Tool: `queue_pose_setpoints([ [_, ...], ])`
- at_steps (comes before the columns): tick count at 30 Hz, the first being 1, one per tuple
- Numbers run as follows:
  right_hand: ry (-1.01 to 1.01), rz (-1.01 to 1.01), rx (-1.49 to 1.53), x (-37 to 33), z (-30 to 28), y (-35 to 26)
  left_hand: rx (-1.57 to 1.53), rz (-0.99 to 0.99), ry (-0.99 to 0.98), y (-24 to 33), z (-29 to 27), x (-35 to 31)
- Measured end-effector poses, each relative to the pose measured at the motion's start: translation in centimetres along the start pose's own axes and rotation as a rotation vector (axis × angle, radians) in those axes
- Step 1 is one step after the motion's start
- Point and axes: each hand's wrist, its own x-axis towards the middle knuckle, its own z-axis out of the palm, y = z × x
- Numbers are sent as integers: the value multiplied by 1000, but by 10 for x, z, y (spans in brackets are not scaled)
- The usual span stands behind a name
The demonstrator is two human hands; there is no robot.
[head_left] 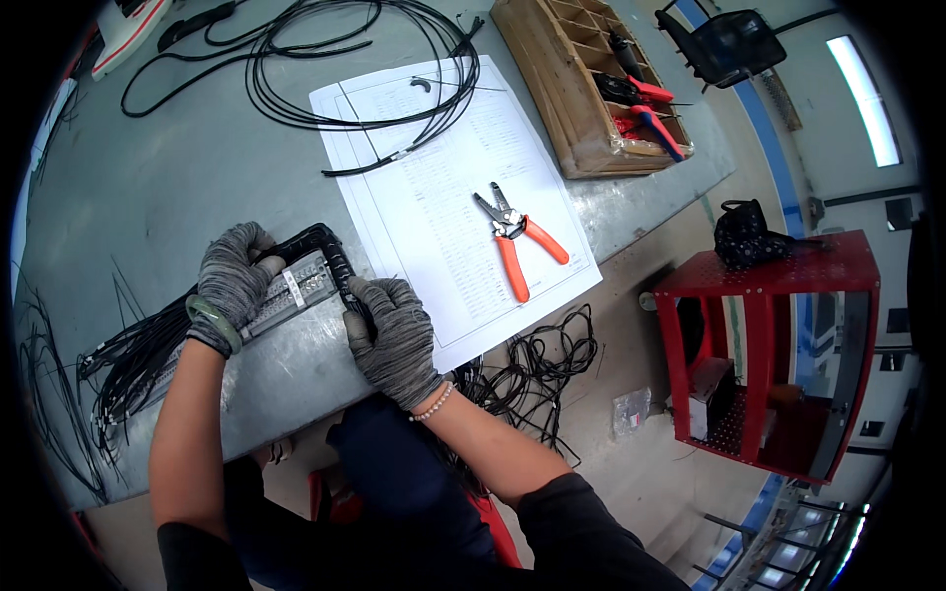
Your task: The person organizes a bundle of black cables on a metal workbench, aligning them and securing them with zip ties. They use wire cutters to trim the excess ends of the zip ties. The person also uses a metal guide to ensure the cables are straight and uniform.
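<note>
A grey terminal block strip [301, 284] with pale transparent parts lies on the metal table near its front edge. Along its far side runs a black wire bundle [313, 236], which bends around the strip's right end. My left hand [236, 276], in a grey knit glove, is curled over the strip and the bundle, thumb and fingers closed at the wires. At the bent end, my right hand [396, 337], gloved alike, has its fingers around the bundle. Loose black wires [148, 360] fan out to the left of my left hand. The palms hide part of the wiring.
Orange-handled wire strippers [512, 236] lie on a printed paper sheet [434, 217]. A coil of black cable [261, 94] overlaps its far end. At the back right stands a wooden tool box [552, 98]. Tangled wires [542, 369] hang beyond the front edge; a red cart [764, 281] stands right.
</note>
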Motion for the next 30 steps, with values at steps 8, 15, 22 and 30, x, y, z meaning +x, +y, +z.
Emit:
queue_pose_setpoints([
  [8,24,-27,-21,2,-1,-3,-34,18,21,-5,1,0],
  [15,-9,-10,-13,1,0,-1,-37,20,30,-4,1,0],
  [22,-11,22,6,1,-1,-4,-34,-27,-26,3,-3,0],
  [30,-10,12,-12,1,0,-3,-17,-3,-5,1,-3,-1],
])
